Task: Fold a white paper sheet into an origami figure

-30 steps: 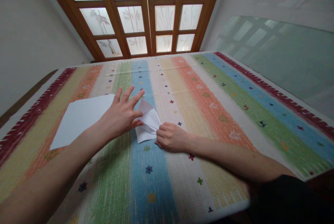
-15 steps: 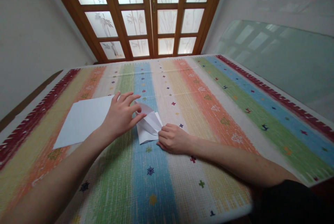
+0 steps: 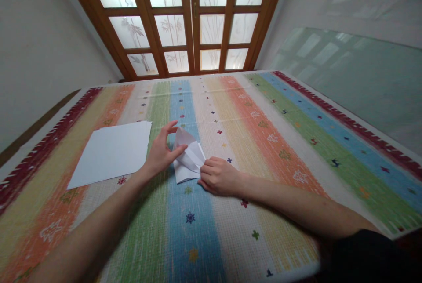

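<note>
Left hand (image 3: 160, 151) and right hand (image 3: 217, 176) meet at a folded white paper piece (image 3: 190, 159)

The left fingers curve at its upper left, thumb over the front; I cannot tell whether they grip. The right fingers curl tightly on its right corner. Further left, plain white rectangular paper (image 3: 110, 153) lies flat near the left wrist. The multicolour-striped, cloth-covered desk (image 3: 189, 241) extends towards wooden-framed frosted-glass doors (image 3: 194, 32); a glossy pale-green panel (image 3: 356, 76) lines the right wall (image 3: 308, 4).
</note>
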### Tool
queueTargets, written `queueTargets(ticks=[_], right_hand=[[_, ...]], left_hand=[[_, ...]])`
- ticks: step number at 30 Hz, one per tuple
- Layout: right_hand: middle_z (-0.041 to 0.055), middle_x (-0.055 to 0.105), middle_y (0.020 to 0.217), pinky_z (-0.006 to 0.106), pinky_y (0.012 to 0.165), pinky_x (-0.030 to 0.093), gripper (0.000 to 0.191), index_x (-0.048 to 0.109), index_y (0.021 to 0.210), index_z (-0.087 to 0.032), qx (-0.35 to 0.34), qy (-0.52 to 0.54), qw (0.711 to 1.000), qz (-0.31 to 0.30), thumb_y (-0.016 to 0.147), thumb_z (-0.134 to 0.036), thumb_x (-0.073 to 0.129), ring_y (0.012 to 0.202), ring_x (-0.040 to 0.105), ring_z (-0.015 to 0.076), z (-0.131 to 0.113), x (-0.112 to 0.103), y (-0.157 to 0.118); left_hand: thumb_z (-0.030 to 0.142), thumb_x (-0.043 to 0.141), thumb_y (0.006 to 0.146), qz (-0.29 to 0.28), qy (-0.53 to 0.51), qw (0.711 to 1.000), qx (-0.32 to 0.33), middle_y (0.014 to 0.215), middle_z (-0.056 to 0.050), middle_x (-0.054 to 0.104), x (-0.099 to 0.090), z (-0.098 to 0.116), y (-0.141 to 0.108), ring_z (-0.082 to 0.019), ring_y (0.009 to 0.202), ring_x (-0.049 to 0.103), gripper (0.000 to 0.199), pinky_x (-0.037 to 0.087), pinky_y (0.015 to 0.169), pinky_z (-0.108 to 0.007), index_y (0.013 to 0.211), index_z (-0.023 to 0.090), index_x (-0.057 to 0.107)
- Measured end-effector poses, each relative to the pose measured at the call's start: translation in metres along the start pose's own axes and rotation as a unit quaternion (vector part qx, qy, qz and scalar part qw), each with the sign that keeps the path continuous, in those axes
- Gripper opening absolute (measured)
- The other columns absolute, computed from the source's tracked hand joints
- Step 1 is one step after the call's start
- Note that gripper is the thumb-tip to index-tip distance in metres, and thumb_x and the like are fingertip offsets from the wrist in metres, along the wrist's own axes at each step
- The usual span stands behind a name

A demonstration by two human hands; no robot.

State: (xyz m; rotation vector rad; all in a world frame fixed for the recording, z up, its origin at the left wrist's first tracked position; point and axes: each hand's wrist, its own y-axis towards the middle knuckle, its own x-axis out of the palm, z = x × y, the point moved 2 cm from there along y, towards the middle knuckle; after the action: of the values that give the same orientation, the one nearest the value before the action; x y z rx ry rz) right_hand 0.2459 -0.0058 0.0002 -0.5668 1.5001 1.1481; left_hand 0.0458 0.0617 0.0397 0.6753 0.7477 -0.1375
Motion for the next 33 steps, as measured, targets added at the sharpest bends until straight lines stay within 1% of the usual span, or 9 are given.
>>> queueTargets(ticks=[3, 6, 9, 14, 17, 22, 25, 28, 33], right_hand=[[0.0037, 0.062, 0.069, 0.032, 0.063, 0.035, 0.027, 0.061, 0.071, -0.016, 0.002, 0.000, 1.000, 0.002, 0.094, -0.029, 0.053, 0.068, 0.055, 0.0169, 0.000, -0.001, 0.001], [0.0037, 0.062, 0.069, 0.032, 0.062, 0.035, 0.028, 0.062, 0.071, -0.016, 0.005, -0.001, 1.000, 0.001, 0.094, -0.029, 0.053, 0.068, 0.055, 0.0169, 0.000, -0.001, 0.001], [0.0035, 0.062, 0.068, 0.032, 0.062, 0.034, 0.028, 0.061, 0.071, -0.016, 0.003, 0.003, 1.000, 0.000, 0.094, -0.029, 0.052, 0.067, 0.055, 0.0168, 0.000, -0.002, 0.001], [0.0031, 0.062, 0.068, 0.032, 0.062, 0.035, 0.028, 0.062, 0.071, -0.016, 0.008, 0.006, 1.000, 0.012, 0.094, -0.028, 0.052, 0.067, 0.055, 0.0173, 0.000, -0.003, 0.000], [0.0032, 0.063, 0.069, 0.032, 0.062, 0.036, 0.029, 0.062, 0.071, -0.016, 0.013, 0.007, 1.000, 0.002, 0.094, -0.029, 0.052, 0.068, 0.056, 0.0172, 0.000, -0.002, -0.001], [0.0034, 0.063, 0.070, 0.032, 0.063, 0.036, 0.029, 0.063, 0.072, -0.016, 0.018, 0.008, 1.000, -0.004, 0.095, -0.030, 0.052, 0.069, 0.056, 0.0172, -0.001, -0.001, -0.001], [0.0034, 0.064, 0.071, 0.033, 0.063, 0.036, 0.029, 0.062, 0.072, -0.016, 0.018, 0.008, 1.000, -0.002, 0.095, -0.030, 0.052, 0.069, 0.056, 0.0174, -0.001, -0.001, 0.000], [0.0033, 0.063, 0.071, 0.033, 0.063, 0.035, 0.028, 0.062, 0.072, -0.016, 0.019, 0.009, 1.000, -0.001, 0.094, -0.030, 0.052, 0.069, 0.056, 0.0174, -0.001, -0.001, 0.000], [0.0037, 0.063, 0.071, 0.032, 0.063, 0.035, 0.028, 0.062, 0.072, -0.015, 0.021, 0.010, 1.000, 0.003, 0.094, -0.029, 0.052, 0.068, 0.056, 0.0174, -0.001, -0.002, 0.000]], left_hand=[[0.037, 0.062, 0.086, -0.018, 0.003, 0.997, 0.079, 0.130, -0.013, 0.059, -0.010, 0.006, 0.009, -0.025, 0.119, 0.057, 0.053, 0.046, 0.101, -0.045, 0.134, 0.022, 0.045], [0.039, 0.059, 0.089, -0.112, 0.068, 0.981, 0.146, 0.135, -0.013, 0.055, -0.028, 0.011, 0.025, -0.028, 0.122, 0.054, 0.022, 0.044, 0.102, -0.046, 0.101, 0.022, 0.065], [0.050, 0.063, 0.085, -0.212, 0.125, 0.951, 0.186, 0.121, -0.010, 0.064, -0.044, 0.012, 0.040, -0.028, 0.110, 0.061, 0.031, 0.047, 0.095, -0.046, 0.077, 0.021, 0.067], [0.047, 0.054, 0.090, -0.249, 0.113, 0.948, 0.163, 0.108, -0.008, 0.069, -0.055, 0.015, 0.052, -0.024, 0.097, 0.065, 0.033, 0.051, 0.088, -0.042, 0.076, 0.022, 0.070], [0.044, 0.052, 0.090, -0.234, 0.085, 0.960, 0.128, 0.106, -0.008, 0.070, -0.053, 0.020, 0.051, -0.022, 0.095, 0.066, 0.034, 0.052, 0.087, -0.039, 0.071, 0.020, 0.067], [0.038, 0.055, 0.087, -0.166, 0.060, 0.980, 0.092, 0.099, -0.007, 0.071, -0.048, 0.021, 0.043, -0.021, 0.091, 0.067, 0.026, 0.052, 0.086, -0.038, 0.070, 0.019, 0.060], [0.034, 0.059, 0.083, -0.110, 0.041, 0.991, 0.060, 0.098, -0.006, 0.071, -0.042, 0.016, 0.036, -0.021, 0.090, 0.067, 0.016, 0.053, 0.083, -0.037, 0.086, 0.019, 0.061], [0.029, 0.061, 0.080, -0.070, -0.001, 0.997, 0.028, 0.101, -0.007, 0.071, -0.037, 0.011, 0.031, -0.021, 0.092, 0.067, 0.028, 0.053, 0.084, -0.036, 0.105, 0.017, 0.058], [0.028, 0.064, 0.076, -0.052, -0.065, 0.996, -0.019, 0.099, -0.007, 0.072, -0.031, 0.008, 0.027, -0.021, 0.094, 0.067, 0.034, 0.050, 0.090, -0.040, 0.108, 0.018, 0.058]])
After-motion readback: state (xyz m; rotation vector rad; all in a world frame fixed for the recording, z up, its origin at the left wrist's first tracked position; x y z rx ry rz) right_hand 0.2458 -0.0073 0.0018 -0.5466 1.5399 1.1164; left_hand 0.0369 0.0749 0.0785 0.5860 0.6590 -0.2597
